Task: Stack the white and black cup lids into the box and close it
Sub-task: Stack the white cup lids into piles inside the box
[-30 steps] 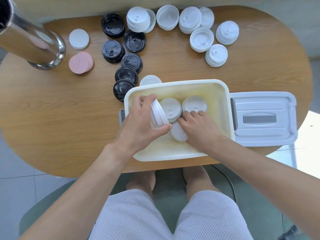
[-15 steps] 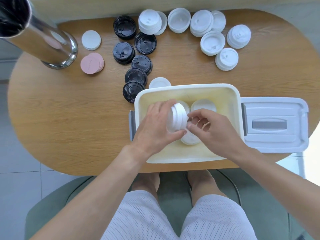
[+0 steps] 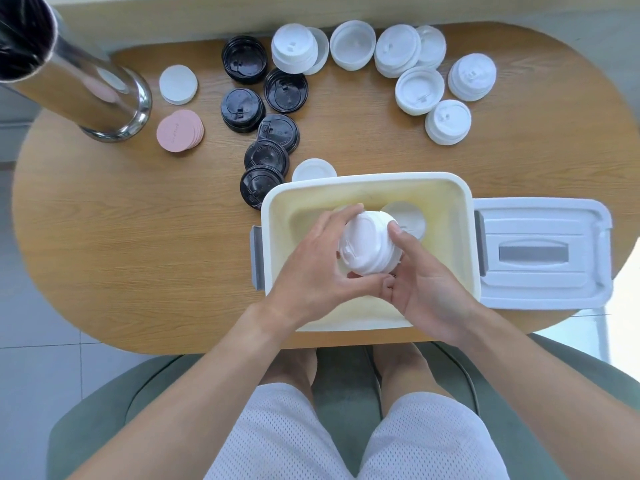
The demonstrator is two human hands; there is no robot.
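A stack of white lids [image 3: 367, 244] is held over the open cream box [image 3: 464, 216], top side facing me. My left hand [image 3: 311, 271] grips it from the left and my right hand [image 3: 420, 282] from the right and below. One more white lid [image 3: 408, 216] lies inside the box behind the stack. Several black lids [image 3: 273, 133] lie in a line on the table left of the box's far corner. Several piles of white lids [image 3: 419, 90] sit along the far edge. The box's white cover [image 3: 540, 254] rests flat to the right of the box.
A tall shiny steel cylinder [image 3: 79, 88] stands at the far left. Beside it are a pink pile of round coasters [image 3: 178, 130] and a white one [image 3: 177, 84]. A single white lid [image 3: 313, 169] sits just behind the box. The box lies at the table's near edge.
Both hands have gathered the white lids into one stack and lifted it over the box. The right hand left the lids on the box floor and now supports the stack.
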